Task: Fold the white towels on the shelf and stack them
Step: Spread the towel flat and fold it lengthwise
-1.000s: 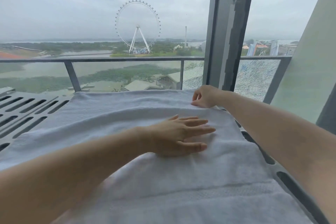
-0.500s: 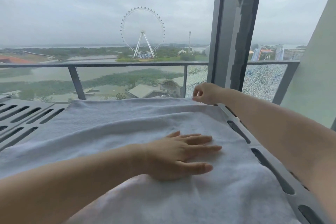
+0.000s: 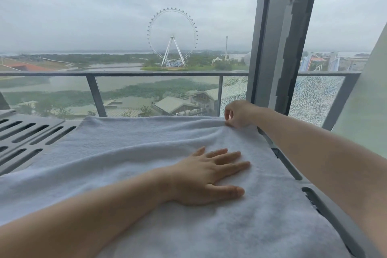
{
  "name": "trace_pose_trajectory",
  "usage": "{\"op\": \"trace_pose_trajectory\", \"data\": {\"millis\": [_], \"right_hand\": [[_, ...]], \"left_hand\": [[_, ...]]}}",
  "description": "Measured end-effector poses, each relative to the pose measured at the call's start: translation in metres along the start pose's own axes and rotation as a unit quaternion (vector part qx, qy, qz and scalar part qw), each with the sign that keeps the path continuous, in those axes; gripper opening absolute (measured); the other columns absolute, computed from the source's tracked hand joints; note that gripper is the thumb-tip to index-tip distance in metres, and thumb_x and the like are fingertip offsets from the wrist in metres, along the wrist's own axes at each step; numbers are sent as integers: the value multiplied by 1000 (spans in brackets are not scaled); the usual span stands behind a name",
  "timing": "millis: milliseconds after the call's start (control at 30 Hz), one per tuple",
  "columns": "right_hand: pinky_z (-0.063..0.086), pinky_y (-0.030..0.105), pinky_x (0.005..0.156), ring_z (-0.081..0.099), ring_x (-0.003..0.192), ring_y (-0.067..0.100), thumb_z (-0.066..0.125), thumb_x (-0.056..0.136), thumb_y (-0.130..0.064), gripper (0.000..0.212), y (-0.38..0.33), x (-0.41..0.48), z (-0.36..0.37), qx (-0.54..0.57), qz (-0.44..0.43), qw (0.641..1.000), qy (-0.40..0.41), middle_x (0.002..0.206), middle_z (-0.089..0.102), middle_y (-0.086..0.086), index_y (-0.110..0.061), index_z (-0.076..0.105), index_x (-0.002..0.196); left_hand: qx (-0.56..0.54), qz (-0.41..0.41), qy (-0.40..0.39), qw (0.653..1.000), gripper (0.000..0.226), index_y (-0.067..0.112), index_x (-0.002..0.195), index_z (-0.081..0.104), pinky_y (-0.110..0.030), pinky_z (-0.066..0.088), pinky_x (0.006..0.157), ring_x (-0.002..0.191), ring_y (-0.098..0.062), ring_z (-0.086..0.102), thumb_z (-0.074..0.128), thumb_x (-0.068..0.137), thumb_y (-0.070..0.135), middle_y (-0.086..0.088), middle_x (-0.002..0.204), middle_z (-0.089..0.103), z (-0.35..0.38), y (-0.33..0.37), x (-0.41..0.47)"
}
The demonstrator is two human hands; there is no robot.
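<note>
A white towel point(image 3: 129, 153) lies spread across a grey slotted metal shelf point(image 3: 31, 132), covering most of it. My left hand point(image 3: 209, 178) rests flat on the towel's middle, palm down, fingers spread and pointing right. My right hand point(image 3: 237, 114) pinches the towel's far right corner at the shelf's back edge, and creases run from that corner toward my left hand. The near part of the towel passes under my left forearm.
The shelf's slotted surface shows bare at the left and along the right edge point(image 3: 326, 205). Right behind the shelf is a large window with a railing point(image 3: 146, 73) outside and a thick grey frame post point(image 3: 276, 48). A pale wall point(image 3: 368, 100) stands at the right.
My right hand has drawn the far right corner of the towel back toward the shelf's rear edge, pulling the cloth taut. My left hand stays flat on the towel. The view has tilted up slightly.
</note>
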State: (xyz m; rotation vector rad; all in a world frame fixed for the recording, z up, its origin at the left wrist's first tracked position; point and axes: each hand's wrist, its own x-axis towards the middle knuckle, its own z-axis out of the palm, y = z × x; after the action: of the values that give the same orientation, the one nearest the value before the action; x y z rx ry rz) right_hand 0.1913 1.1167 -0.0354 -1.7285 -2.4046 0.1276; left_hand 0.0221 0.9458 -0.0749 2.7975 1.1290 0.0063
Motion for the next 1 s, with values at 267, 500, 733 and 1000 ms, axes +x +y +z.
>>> {"op": "trace_pose_trajectory", "data": {"millis": [267, 500, 733, 1000], "right_hand": [[42, 29, 78, 52, 91, 17, 55, 88, -28, 8, -28, 4, 38, 109, -141, 981, 77, 98, 55, -6, -27, 60, 94], [40, 27, 79, 53, 92, 15, 59, 87, -25, 17, -30, 3, 33, 65, -123, 983, 123, 107, 60, -2, -21, 62, 103], [42, 27, 77, 54, 88, 13, 61, 86, -28, 17, -101, -2, 23, 71, -219, 972, 52, 95, 62, -4, -20, 66, 101], [39, 26, 70, 53, 82, 15, 58, 87, -38, 24, -174, 12, 45, 60, -201, 978, -5, 93, 60, -2, -24, 65, 104]], "left_hand": [[7, -4, 6, 1000, 60, 43, 145, 4, -43, -9, 115, 142, -4, -7, 30, 93, 57, 14, 156, -3, 0, 4, -1], [-18, -23, 7, 1000, 56, 42, 145, 9, -50, -9, 114, 141, -2, -7, 26, 94, 56, 13, 156, 0, -5, 5, -8], [-15, -70, -4, 997, 57, 47, 143, 9, -42, -7, 116, 139, 5, -10, 23, 90, 61, 18, 155, 0, -18, -32, -77], [-7, -69, 23, 997, 57, 47, 143, 10, -15, -7, 110, 139, 5, -3, 31, 92, 58, 16, 155, 9, -11, -60, -148]]}}
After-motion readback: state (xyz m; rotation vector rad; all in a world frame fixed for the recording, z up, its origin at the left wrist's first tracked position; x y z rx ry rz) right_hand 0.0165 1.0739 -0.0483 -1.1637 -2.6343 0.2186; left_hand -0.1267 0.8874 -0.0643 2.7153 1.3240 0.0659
